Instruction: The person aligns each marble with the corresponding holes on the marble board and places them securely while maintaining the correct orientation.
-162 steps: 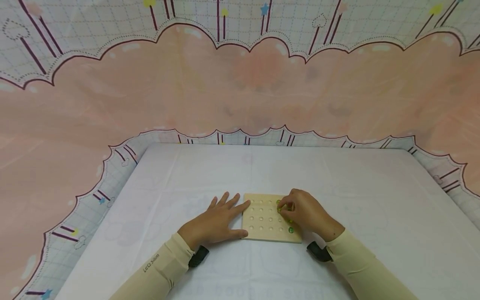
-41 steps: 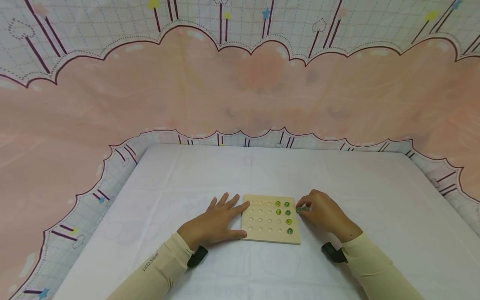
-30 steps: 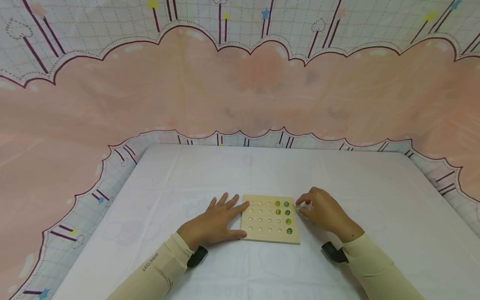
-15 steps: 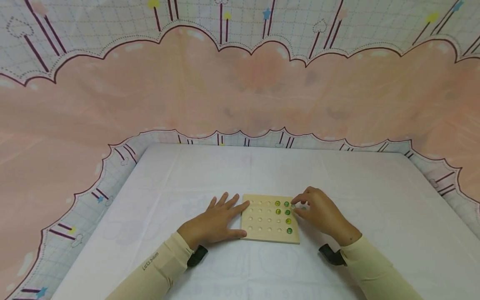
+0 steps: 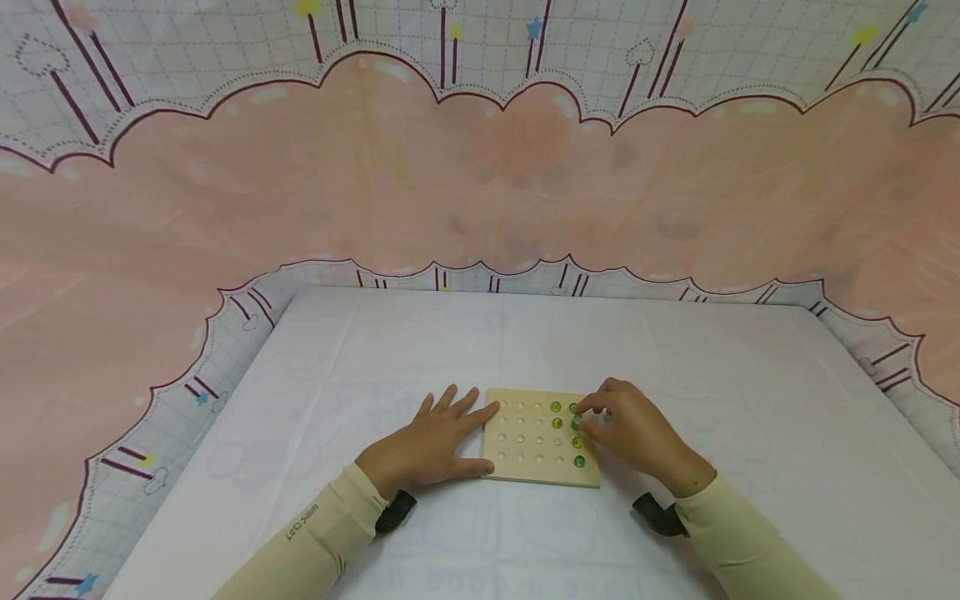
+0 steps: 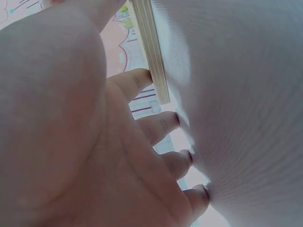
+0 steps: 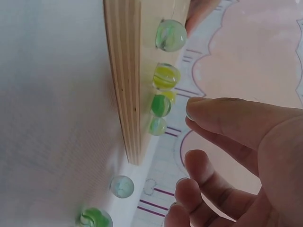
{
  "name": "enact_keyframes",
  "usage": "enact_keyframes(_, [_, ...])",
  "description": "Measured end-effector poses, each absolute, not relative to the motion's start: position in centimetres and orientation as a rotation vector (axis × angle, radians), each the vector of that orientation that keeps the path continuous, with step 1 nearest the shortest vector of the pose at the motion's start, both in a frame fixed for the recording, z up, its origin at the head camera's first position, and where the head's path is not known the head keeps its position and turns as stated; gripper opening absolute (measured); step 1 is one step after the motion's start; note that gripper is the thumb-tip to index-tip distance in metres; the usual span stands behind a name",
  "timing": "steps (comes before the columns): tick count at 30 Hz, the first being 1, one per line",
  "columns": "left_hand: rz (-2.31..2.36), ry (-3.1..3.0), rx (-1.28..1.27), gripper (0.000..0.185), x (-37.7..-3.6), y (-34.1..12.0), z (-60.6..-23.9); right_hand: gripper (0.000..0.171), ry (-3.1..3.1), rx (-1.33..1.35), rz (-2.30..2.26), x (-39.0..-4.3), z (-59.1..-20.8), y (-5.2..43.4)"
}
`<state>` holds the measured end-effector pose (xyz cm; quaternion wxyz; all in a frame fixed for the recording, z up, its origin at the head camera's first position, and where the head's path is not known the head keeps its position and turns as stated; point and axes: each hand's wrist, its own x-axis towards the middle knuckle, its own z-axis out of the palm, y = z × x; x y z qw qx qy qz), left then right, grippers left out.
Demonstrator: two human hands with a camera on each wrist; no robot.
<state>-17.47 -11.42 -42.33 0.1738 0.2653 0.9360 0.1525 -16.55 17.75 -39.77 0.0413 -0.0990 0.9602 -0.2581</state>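
My left hand [image 5: 431, 442] lies with spread fingers at the left edge of a pale wooden board [image 5: 521, 446] with rows of round dimples; index finger and thumb reach its edge. My right hand [image 5: 633, 433] is over the board's right side, thumb and index fingertips close together beside a green marble [image 7: 161, 105]. I cannot tell whether a marble is hidden between those fingertips. Its other fingers [image 7: 199, 165] are bent loosely. Green and yellow marbles fill the rightmost column, including a yellow marble [image 5: 577, 442] and a green marble [image 5: 579, 462]. Two yellowish marbles [image 5: 556, 407] sit in the neighbouring column.
Right of the board, a clear marble [image 7: 122, 187] and a green-swirled marble [image 7: 94, 217] lie on the white-covered table [image 5: 420, 333]. A patterned cloth [image 5: 480, 183] hangs behind the table. Each wrist carries a black camera [image 5: 395, 512].
My right hand has moved left from beside the board to over its right columns, after reaching among marbles on the table. Compared with the oldest frame, more marbles show on the board. Left hand stays still.
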Motion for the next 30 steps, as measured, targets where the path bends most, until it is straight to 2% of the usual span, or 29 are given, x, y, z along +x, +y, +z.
enact_keyframes(19, [0.418, 2.652, 0.749, 0.085, -17.4, -11.5, -42.3, 0.015, 2.923, -0.351, -0.827, -16.1, -40.7, 16.6])
enact_keyframes(30, [0.4, 2.656, 0.757, 0.085, -17.3, -11.5, -42.3, 0.016, 2.919, -0.464, -0.829, -15.8, -41.1, 16.6])
